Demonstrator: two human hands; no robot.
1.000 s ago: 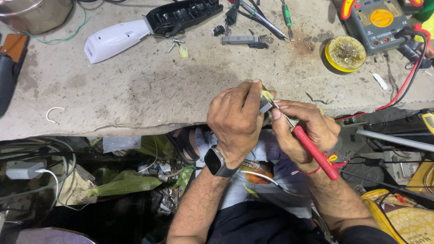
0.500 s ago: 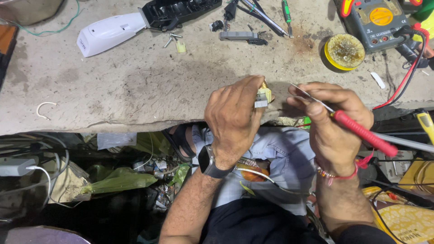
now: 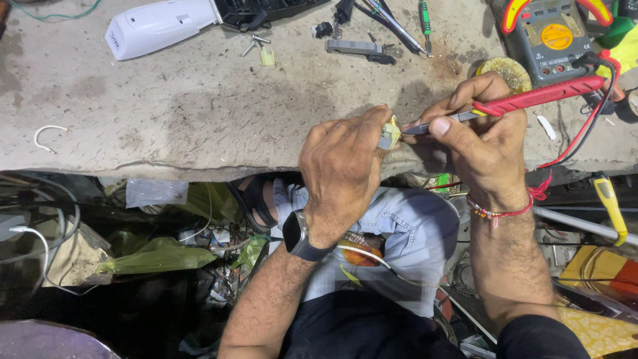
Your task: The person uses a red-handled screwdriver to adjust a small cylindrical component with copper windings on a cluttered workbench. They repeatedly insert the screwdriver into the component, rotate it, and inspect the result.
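Small yellowish part (image 3: pixel 389 133) pinched at left hand's (image 3: pixel 342 166) fingertips, just left of right hand (image 3: pixel 482 143), itself clenched on red-handled probe (image 3: pixel 531 100), long axis running rightward, tip touching part.

We note a red-handled tool (image 3: pixel 538 97), a pale yellow part (image 3: pixel 390 135), a white casing (image 3: pixel 159 25), a yellow-dialled grey meter (image 3: pixel 548 40), and a mottled grey-brown benchtop (image 3: pixel 199 106).

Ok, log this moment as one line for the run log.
left hand: pinches small yellowish part | right hand: holds red-handled tool, tip at part | multimeter on bench
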